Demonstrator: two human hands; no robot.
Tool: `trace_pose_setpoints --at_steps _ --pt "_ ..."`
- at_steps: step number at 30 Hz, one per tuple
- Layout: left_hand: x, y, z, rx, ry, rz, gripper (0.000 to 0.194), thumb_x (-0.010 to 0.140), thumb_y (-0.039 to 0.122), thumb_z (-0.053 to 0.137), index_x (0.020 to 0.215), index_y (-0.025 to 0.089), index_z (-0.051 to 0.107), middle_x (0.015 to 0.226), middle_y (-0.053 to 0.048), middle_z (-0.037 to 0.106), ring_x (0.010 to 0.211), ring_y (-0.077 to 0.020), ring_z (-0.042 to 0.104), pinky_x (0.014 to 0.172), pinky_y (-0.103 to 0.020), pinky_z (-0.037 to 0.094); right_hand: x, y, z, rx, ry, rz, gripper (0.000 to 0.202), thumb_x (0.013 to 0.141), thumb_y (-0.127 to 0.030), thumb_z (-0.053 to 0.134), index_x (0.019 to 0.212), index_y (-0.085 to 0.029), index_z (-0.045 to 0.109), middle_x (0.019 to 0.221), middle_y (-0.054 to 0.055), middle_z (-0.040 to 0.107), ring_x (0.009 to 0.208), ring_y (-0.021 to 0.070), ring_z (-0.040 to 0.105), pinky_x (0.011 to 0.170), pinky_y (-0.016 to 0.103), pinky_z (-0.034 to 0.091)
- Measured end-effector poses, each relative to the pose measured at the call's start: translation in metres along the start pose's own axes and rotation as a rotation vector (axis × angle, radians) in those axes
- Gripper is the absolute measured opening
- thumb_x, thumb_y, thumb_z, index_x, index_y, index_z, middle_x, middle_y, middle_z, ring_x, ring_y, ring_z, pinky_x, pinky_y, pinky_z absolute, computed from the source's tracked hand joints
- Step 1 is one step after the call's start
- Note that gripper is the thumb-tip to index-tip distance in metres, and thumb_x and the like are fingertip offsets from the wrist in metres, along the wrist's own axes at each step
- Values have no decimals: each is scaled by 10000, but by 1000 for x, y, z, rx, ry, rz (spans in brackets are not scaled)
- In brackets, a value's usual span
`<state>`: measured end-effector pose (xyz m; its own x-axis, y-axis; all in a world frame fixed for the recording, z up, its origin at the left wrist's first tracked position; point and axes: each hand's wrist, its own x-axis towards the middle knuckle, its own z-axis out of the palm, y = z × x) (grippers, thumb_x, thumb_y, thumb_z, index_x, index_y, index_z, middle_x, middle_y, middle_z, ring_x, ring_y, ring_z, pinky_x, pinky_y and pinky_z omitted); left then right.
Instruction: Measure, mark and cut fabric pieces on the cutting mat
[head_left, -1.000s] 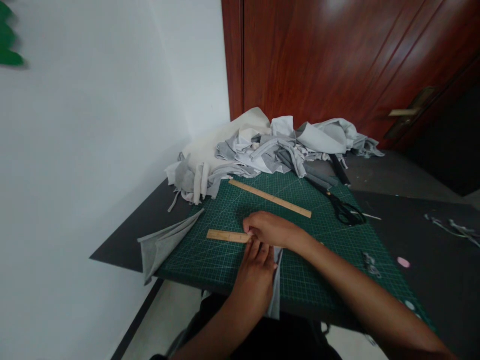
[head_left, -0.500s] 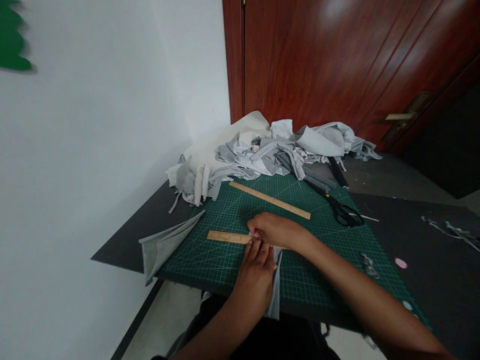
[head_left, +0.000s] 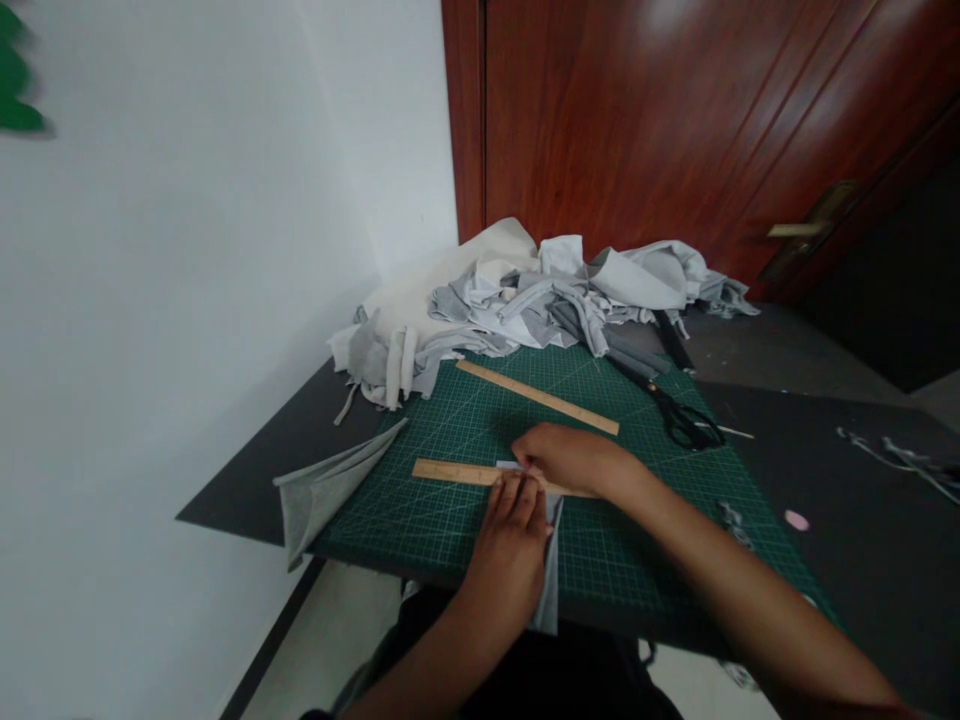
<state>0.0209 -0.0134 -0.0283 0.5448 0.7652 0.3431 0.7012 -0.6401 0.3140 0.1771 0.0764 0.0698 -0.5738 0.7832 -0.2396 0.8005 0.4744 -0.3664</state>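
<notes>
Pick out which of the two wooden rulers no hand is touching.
The far ruler, lying at a slant on the green mat near the cloth pile. The near ruler crosses the grey strip, with the left hand on it.

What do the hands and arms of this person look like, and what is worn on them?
The left hand and right hand wear no gloves, and no ring or watch shows. Both forearms are bare; a dark edge beside the left one may be a sleeve.
</notes>
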Motion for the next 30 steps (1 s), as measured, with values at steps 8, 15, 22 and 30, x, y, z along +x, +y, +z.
trace_pose_setpoints --at_steps 8,15,22,30 --pt "0 -1 0 40 -14 15 446 988 117 473 1429 79 532 1499 -177 550 1481 -347 410 1221 -571 376 -2 12 -1 -39 -27 35 155 831 -91 578 808 -189 696 878 69 704 830 202 629 634 261 330" --pt "0 -2 2 58 -14 27 448 997 123 468 1438 74 526 1498 -184 550 1482 -348 410 1217 -583 380 -5 10 -4 -78 -48 95 148 837 -104 590 795 -189 703 879 82 715 820 214 638 603 276 307" --pt "-2 -5 5 80 -24 35 460 1004 141 471 1446 16 512 1506 -207 540 1491 -366 390 1223 -579 378 -9 10 -6 -82 -57 151 162 831 -96 598 825 -191 730 940 97 740 856 232 653 595 287 295" --pt "-2 -6 6 107 -31 40 449 1017 147 454 1447 39 517 1514 -198 539 1483 -355 412 1221 -571 387 -15 5 -12 -154 -92 187 188 885 -127 571 894 -181 751 1015 94 759 940 231 693 617 274 324"
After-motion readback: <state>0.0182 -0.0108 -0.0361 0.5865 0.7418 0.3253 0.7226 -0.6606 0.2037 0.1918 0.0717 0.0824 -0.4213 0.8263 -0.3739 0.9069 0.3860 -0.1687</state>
